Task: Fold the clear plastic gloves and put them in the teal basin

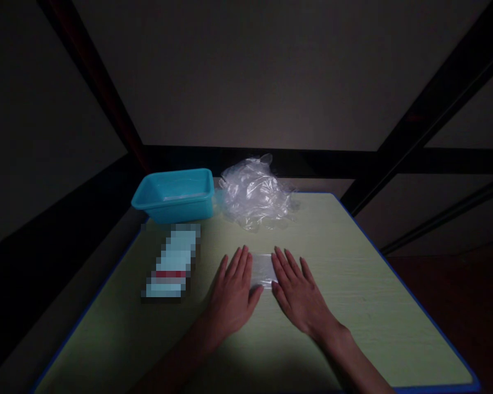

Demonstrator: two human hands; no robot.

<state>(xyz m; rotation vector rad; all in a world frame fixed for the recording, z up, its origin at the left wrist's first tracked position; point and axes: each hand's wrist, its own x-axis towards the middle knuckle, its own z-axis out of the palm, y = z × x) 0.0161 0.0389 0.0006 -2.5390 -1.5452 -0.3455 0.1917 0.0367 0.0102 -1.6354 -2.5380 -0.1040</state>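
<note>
A small, folded piece of clear plastic film (263,271) lies flat on the table between my hands. My left hand (235,293) is flat with its fingers stretched out, resting on the film's left edge. On the other side, my right hand (298,293) lies flat too, its fingertips at the right edge of the film. Neither hand grips anything. Beyond them is a heap of crumpled clear plastic (257,194); whether it is bags or gloves I cannot tell.
A turquoise plastic basket (178,210) stands at the table's far left corner. In front of it lies a phone-shaped object (172,262), blurred by pixels. The pale wooden table (353,306) has a blue edge, with a wall behind it.
</note>
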